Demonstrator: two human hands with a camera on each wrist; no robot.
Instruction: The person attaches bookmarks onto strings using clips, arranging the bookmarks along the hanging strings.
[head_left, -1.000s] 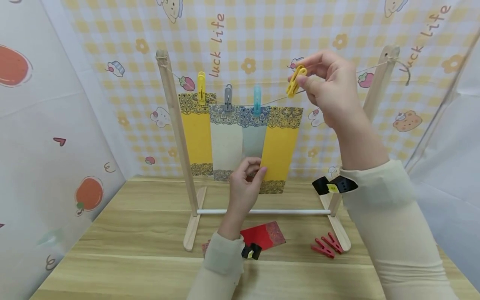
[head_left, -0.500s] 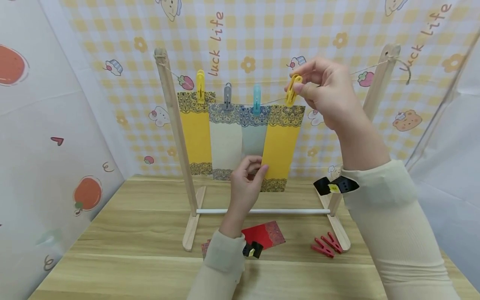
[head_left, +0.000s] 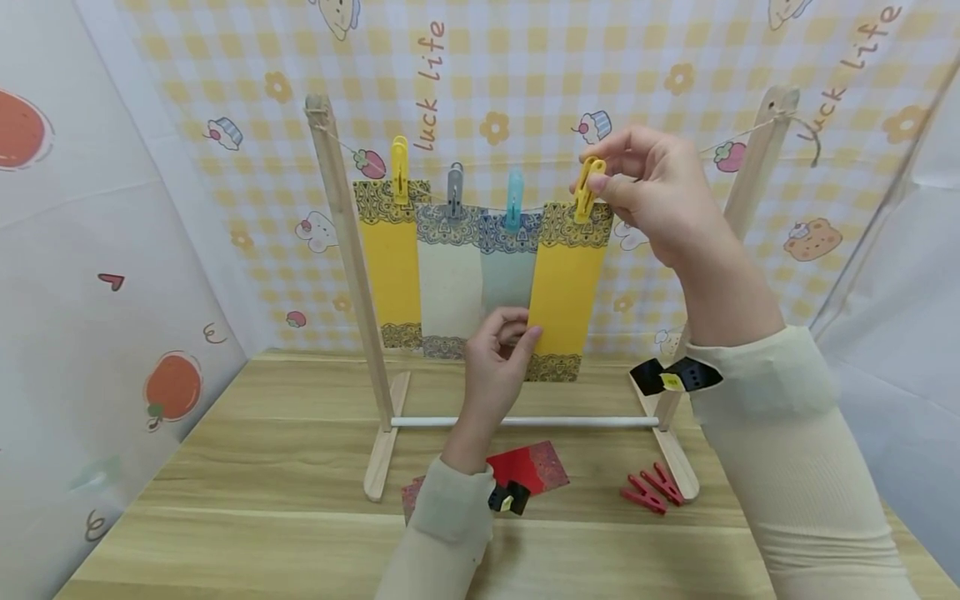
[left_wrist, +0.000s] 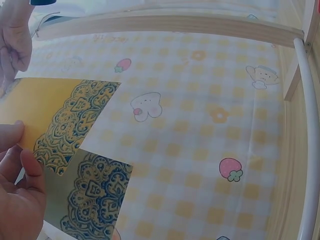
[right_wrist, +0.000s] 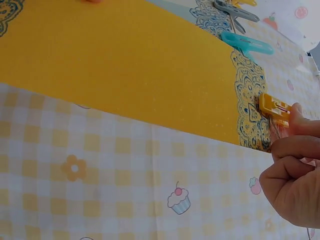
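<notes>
A yellow card (head_left: pixel 570 287) with lace-patterned bands at both ends hangs rightmost at the string. My left hand (head_left: pixel 491 379) pinches its left edge low down, between thumb and fingers. Up at the top band, my right hand (head_left: pixel 660 196) pinches a yellow clothespin (head_left: pixel 582 207), whose tips overlap the card's upper edge. The right wrist view shows this clothespin (right_wrist: pixel 270 106) right at the patterned end. Left of it, a blue clothespin (head_left: pixel 514 200) holds a pale blue-grey card (head_left: pixel 506 275), a grey clothespin (head_left: pixel 455 192) a cream card (head_left: pixel 452 287), and another yellow clothespin (head_left: pixel 401 171) a yellow card (head_left: pixel 393 271).
A wooden frame with a left post (head_left: pixel 348 250), a right post (head_left: pixel 757 167) and a white crossbar (head_left: pixel 585 422) carries the string. On the table (head_left: pixel 247 467) lie red cards (head_left: pixel 517 472), partly behind the left sleeve, and red clothespins (head_left: pixel 645 493) by the right foot.
The right hand has lowered the yellow clothespin from above the string onto the card's top edge. The left hand and the yellow card have shifted slightly right, the card's top edge rising a little.
</notes>
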